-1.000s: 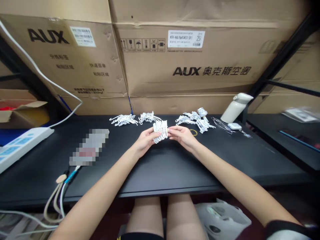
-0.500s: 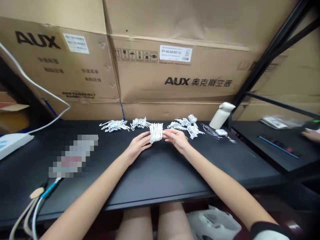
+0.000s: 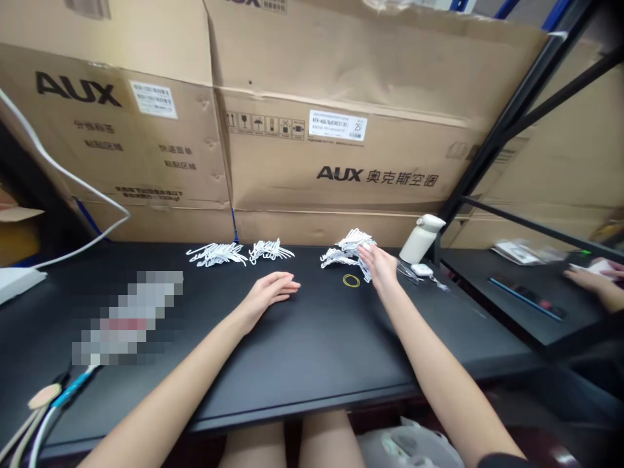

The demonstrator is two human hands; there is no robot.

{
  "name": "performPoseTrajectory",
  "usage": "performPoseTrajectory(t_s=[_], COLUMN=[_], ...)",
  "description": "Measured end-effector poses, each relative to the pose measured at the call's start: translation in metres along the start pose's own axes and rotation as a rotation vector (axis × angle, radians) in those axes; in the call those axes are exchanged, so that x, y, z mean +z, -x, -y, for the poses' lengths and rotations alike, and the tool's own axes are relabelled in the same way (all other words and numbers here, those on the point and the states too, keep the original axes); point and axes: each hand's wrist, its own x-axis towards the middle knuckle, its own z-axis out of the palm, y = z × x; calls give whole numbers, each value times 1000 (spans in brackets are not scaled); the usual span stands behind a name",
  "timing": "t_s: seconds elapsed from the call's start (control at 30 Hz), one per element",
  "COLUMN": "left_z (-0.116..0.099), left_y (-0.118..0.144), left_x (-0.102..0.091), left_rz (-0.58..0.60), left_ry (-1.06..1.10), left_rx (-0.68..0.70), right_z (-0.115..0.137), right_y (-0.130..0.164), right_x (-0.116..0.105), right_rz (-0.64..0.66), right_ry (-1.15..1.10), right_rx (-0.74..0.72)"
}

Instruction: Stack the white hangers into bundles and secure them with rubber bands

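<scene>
My right hand (image 3: 381,266) reaches to the right-hand pile of thin white hooked pieces (image 3: 336,259). Its fingers are closed at a bundle of white hooked pieces (image 3: 355,239) on top of that pile, partly hiding it. My left hand (image 3: 270,294) rests over the black table with its fingers stretched out and nothing in them. Just left of my right hand lie yellow rubber bands (image 3: 351,281). Farther left, two more groups of the white pieces lie near the back, one at the far left (image 3: 218,253) and one closer to the middle (image 3: 270,250).
Cardboard boxes (image 3: 273,169) stand behind the table (image 3: 312,357). To the right are a white bottle (image 3: 422,239), a small white case (image 3: 422,270) and a black frame (image 3: 511,123). A blurred-out object (image 3: 129,318) with cords lies left. Another person's hand (image 3: 592,279) is at the far right.
My right hand has carried the white bundle from the middle to the right-hand pile. My left hand has let go of it and dropped slightly left. The rubber bands are now uncovered.
</scene>
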Motion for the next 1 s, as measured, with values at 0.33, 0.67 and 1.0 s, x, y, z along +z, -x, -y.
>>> performPoseTrajectory(t_s=[0.33,0.67,1.0], left_z=[-3,1,5], left_y=[2,-3,-6], left_x=[3,-4,-4], left_rz=[-26,-42,-86], left_ry=[-32,-41,-119], left_rx=[-8,-3,20], right_z=[-2,-6,-13], right_y=[0,-1,6], right_x=[-10,-15,-14], right_rz=[194,148,157], right_ry=[909,1129,986], right_rx=[-377,-631,-745])
